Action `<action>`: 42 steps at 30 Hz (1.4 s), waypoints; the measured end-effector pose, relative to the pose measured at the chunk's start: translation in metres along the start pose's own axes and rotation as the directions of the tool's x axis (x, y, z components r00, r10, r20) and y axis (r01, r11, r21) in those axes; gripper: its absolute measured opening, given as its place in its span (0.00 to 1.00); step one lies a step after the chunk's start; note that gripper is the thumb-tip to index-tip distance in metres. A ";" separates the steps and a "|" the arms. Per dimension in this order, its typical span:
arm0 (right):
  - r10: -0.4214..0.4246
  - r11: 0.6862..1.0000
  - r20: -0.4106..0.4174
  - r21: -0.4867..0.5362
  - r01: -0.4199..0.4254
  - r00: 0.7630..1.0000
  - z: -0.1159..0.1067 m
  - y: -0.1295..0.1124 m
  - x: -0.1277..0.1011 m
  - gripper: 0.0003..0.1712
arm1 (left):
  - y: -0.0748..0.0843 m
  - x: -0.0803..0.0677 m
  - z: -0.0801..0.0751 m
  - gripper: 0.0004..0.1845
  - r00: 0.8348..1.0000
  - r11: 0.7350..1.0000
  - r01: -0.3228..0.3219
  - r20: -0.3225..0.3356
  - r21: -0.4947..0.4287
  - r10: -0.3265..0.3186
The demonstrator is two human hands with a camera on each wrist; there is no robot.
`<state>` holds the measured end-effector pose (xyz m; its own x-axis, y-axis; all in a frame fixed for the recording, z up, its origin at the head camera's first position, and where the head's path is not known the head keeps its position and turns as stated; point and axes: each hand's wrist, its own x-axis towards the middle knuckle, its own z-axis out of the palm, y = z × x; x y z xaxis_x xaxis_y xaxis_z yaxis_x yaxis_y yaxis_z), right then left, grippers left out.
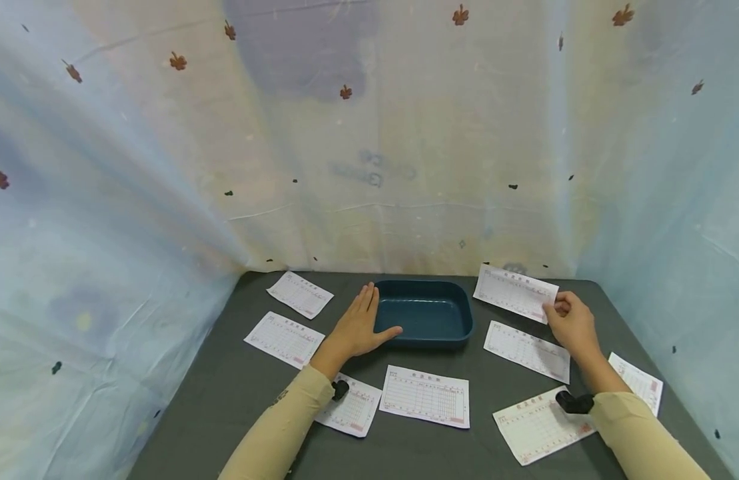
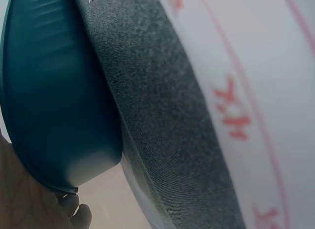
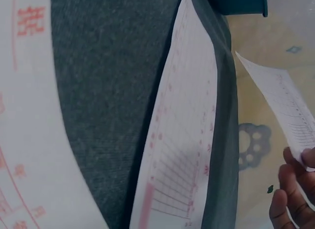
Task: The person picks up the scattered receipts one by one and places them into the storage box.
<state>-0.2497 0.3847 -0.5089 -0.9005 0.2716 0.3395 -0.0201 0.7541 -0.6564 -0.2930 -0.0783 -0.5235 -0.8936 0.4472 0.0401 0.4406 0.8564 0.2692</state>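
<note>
Backdrop: pale cloth sheet, leaf print, walls off table on three sides.

Table: dark grey felt-type top, carries everything below.

Tray: dark teal, shallow, rounded corners, centre-rear of table, nothing visible inside. Left wrist view shows outer wall close up.

Left hand: fingers straight, palm flat vs. tray's left wall, thumb along front edge. Grip apart, nothing pinched; steadies tray only.

Right hand: grip clamped on held slip, thumb and fingers pinching its right end. Right wrist view shows fingertips curled at paper's lower corner.

Held slip: white form, red print, just right of tray's rear-right corner, raised off table and tilted, not over tray. Free end points towards tray.

Other slips, same type, flat on table: two left of tray; one in front of tray; one under left forearm; one just below held slip; two near right forearm.

Wrist cams: black units at left and right cuffs.

Handling note (judgement): keep pinch light, near corner, to avoid creasing; keep slip level; left palm firm on tray wall to stop sliding on felt; lift clear of slip underneath so no second sheet drags along.
</note>
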 end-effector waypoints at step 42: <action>-0.166 0.930 0.200 0.358 0.086 0.966 0.030 -0.086 -0.017 0.20 | 0.000 -0.001 -0.004 0.65 1.000 1.000 0.011 0.029 0.003 -0.011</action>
<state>-0.2458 0.2976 -0.4783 -0.9531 0.0176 0.3023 -0.2514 0.5103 -0.8224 -0.2920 -0.0800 -0.5200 -0.8956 0.4448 0.0089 0.4308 0.8621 0.2670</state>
